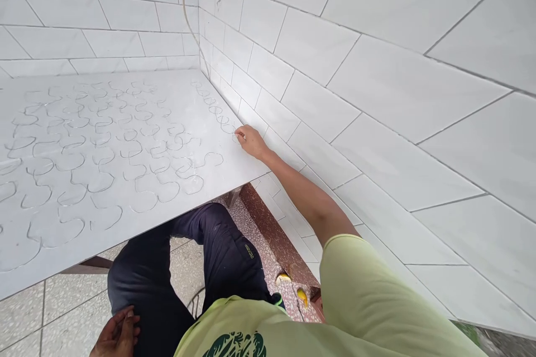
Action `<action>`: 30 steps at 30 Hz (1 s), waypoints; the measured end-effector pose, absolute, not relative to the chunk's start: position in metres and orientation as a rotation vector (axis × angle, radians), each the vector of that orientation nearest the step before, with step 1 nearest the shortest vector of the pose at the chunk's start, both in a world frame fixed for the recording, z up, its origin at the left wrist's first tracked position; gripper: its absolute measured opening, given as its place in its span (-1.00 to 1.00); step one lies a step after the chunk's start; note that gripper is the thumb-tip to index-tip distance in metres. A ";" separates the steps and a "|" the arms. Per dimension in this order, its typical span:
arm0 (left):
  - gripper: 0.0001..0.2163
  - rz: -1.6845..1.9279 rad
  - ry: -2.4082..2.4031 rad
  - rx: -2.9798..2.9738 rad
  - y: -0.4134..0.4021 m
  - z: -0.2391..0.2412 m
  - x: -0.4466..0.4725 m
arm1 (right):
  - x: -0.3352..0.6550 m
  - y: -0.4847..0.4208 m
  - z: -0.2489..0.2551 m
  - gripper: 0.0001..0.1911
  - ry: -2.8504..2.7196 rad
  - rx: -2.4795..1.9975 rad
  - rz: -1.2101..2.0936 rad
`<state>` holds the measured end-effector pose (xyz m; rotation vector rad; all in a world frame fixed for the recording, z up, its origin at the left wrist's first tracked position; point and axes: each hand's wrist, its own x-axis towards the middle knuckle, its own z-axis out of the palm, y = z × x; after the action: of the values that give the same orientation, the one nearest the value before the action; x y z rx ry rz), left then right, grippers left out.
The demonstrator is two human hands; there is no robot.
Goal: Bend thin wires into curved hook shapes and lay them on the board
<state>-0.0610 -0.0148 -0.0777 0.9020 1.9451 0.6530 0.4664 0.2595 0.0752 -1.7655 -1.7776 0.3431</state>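
Observation:
My right hand [250,140] reaches out to the far right edge of a large white slab [104,139], close to the tiled wall. Its fingers are pinched together at the end of a row of small looped lines [213,107] drawn along that edge; whatever they hold is too small to make out. The slab's surface is covered with several curved, puzzle-like outlines [100,156]. My left hand [117,334] rests on my left thigh at the bottom of the view, fingers loosely curled, holding nothing I can see.
White tiled walls [377,83] meet in a corner behind the slab, with a thin cord [186,5] hanging there. Below the slab are my dark trousers [201,268], a speckled floor [67,301] and a reddish stone kerb [272,228].

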 end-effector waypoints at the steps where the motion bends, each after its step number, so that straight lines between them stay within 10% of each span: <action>1: -0.57 0.643 1.956 0.907 -0.015 -0.078 -0.061 | 0.456 0.249 0.073 -0.73 -1.839 -1.720 0.335; 10: -0.64 0.641 1.966 0.997 -0.018 -0.084 -0.059 | 0.385 0.150 0.038 -0.45 -2.331 -1.573 0.054; 30: -0.73 0.585 2.021 1.155 -0.020 -0.083 -0.055 | 0.399 0.104 0.002 -0.69 -2.192 -1.458 -0.192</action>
<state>-0.0551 -0.0195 -0.0834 1.1550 2.0215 0.5848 0.3989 0.1042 0.0022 -1.4579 -2.1917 -0.1918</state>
